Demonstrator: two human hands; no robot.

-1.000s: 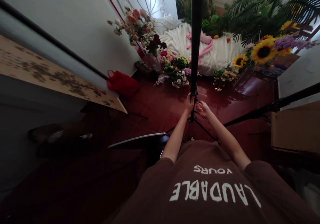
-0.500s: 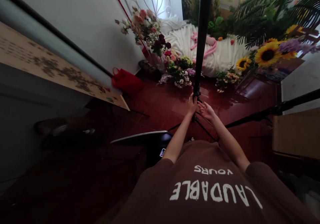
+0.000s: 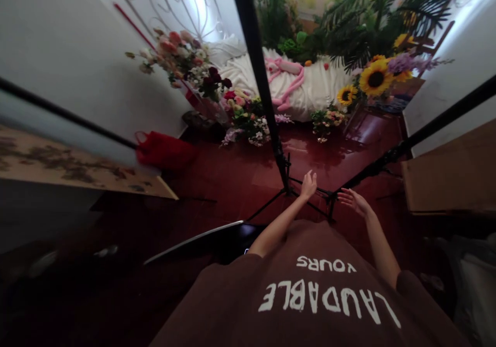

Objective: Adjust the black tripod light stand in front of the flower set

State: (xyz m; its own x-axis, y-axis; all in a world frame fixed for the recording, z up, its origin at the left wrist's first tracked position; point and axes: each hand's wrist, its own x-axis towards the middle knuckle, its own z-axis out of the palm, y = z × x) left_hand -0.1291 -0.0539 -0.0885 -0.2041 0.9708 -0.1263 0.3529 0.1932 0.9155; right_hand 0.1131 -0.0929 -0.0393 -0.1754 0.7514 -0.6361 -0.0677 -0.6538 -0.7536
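A black light stand [image 3: 263, 78] with spread legs rises in the middle of the head view. Just right of its lower pole is my left hand [image 3: 309, 184], fingers apart and off the pole, holding nothing. A second black stand [image 3: 382, 163] leans into view from the right, its lower end near the first stand's legs. My right hand [image 3: 355, 202] is beside that lower end, fingers stretched out and empty. Whether its fingertips touch the stand I cannot tell.
Artificial flowers [image 3: 248, 119], sunflowers [image 3: 375, 78] and a white draped cloth [image 3: 321, 86] with a pink plush toy [image 3: 289, 70] fill the back. A red bag [image 3: 165, 150] is left, a cardboard box [image 3: 449, 168] right. A dark panel [image 3: 209, 241] lies near my left arm.
My left hand has come off the middle stand's pole and moved right of it. My right hand has moved right, to the second stand. The view has turned to the right.
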